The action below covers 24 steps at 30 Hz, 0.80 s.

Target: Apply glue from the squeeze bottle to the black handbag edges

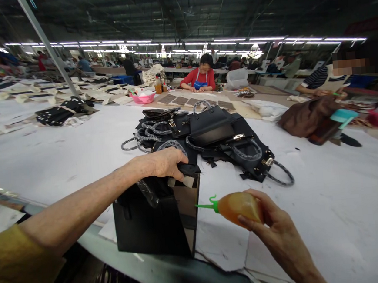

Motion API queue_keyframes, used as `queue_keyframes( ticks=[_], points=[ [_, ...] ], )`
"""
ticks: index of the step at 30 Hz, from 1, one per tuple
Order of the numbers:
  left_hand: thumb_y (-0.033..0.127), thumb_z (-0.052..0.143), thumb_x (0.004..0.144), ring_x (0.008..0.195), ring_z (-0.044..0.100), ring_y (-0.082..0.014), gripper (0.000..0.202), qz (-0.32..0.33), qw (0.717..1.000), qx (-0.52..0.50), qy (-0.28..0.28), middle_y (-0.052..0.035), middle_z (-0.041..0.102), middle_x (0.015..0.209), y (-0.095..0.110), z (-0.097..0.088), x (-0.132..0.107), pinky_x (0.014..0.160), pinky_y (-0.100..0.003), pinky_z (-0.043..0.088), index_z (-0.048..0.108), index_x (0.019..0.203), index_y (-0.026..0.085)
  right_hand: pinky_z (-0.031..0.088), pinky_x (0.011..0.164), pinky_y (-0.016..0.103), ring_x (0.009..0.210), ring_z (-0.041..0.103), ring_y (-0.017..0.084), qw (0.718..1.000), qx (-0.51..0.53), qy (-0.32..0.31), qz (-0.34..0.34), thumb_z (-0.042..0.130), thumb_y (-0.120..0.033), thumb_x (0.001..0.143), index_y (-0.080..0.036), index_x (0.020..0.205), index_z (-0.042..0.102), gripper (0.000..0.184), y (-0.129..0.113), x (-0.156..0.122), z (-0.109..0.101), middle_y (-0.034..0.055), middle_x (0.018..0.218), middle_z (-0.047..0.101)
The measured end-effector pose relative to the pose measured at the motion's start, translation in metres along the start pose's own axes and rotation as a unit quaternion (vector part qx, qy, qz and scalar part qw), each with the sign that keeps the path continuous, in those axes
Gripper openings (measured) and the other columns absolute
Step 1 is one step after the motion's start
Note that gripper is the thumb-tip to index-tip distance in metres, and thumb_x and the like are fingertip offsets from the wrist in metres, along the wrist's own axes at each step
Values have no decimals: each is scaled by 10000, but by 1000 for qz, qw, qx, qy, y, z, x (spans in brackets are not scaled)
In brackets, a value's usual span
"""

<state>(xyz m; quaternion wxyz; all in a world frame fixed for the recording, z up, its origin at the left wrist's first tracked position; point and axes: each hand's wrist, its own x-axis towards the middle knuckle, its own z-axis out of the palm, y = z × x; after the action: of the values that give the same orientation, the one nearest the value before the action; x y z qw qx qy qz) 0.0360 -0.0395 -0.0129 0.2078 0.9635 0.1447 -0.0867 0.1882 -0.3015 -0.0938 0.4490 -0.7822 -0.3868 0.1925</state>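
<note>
A black handbag (152,223) stands upright at the near edge of the white table (327,200), its open side panel facing right. My left hand (166,163) is closed on the bag's top flap, holding it back. My right hand (274,226) grips an amber squeeze bottle (238,206) with a green nozzle. The nozzle tip touches or nearly touches the edge of the bag's side panel.
A heap of black handbags (221,134) with wrapped handles lies just beyond. A brown bag (308,117) sits at the right. Other people work at tables further back. Cut pieces and a pink bowl (142,98) lie far left.
</note>
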Motion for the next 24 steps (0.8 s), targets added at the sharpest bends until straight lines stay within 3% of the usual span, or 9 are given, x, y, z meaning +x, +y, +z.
queue_keyframes(
  ticks=[14,20,24],
  points=[
    [177,652,645,528,448,-99,57,35,999,-6,11,61,465,543,7,1,-4,464,-200,281,597,659,173,425,793,407,879,567,298,999,-25,-25,29,677,-574,698,-229,1108,573,545,9,-16,8,54,993,632],
    [157,661,697,552,488,-105,60,11,999,45,0,52,530,588,35,-17,-16,489,-204,301,634,741,186,461,753,388,832,573,280,999,13,-23,33,697,-553,708,-227,1117,555,541,9,-13,8,46,958,627],
    [157,652,722,608,531,-140,112,1,993,119,22,24,567,655,55,-36,-27,514,-233,310,643,823,205,502,620,321,782,575,248,994,104,-23,21,696,-515,758,-237,1176,499,539,3,-7,7,28,911,627]
  ],
)
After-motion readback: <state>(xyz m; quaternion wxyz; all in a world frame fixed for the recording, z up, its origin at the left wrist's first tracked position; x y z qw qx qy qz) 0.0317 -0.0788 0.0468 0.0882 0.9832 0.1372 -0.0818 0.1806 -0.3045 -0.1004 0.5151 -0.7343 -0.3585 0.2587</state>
